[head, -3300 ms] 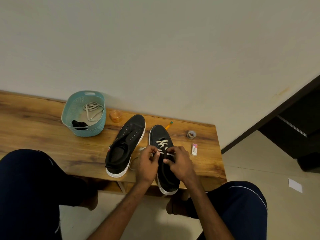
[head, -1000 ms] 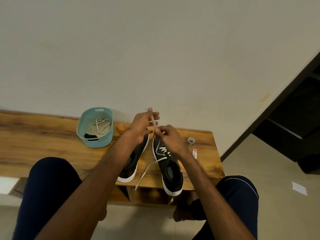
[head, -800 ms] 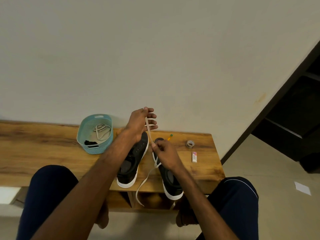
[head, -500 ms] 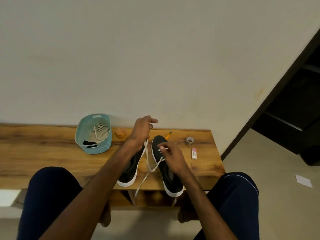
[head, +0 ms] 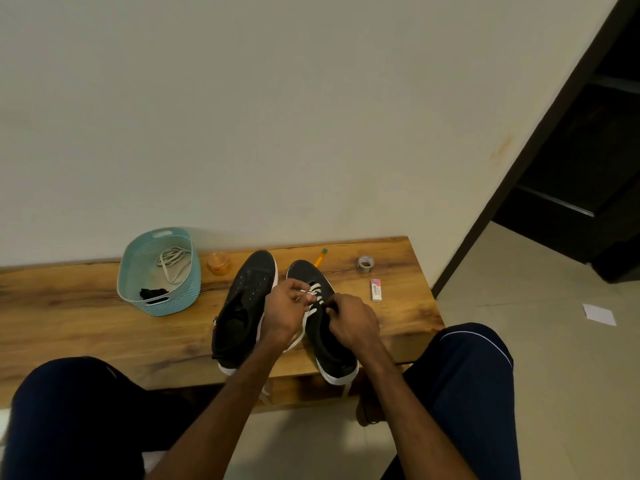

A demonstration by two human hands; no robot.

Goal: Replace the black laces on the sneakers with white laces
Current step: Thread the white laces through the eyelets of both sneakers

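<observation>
Both forearms reached forward between the knees. The left hand [head: 285, 315] pinched the white lace [head: 313, 293] between thumb and fingertips. The right hand [head: 351, 322] sat just beside it, fingers curled down at the eyelets; whether it gripped anything could not be told. Both hovered over the right sneaker [head: 334, 355], part-laced, on the table [head: 86, 323]. The left sneaker [head: 242, 306] lay alongside, unlaced. Farther back stood a teal basket [head: 162, 304] holding a spare white lace [head: 173, 263] and a black lace [head: 152, 293], then an orange jar [head: 219, 263], a pencil [head: 320, 258], a tape roll [head: 365, 264] and an eraser [head: 376, 289].
</observation>
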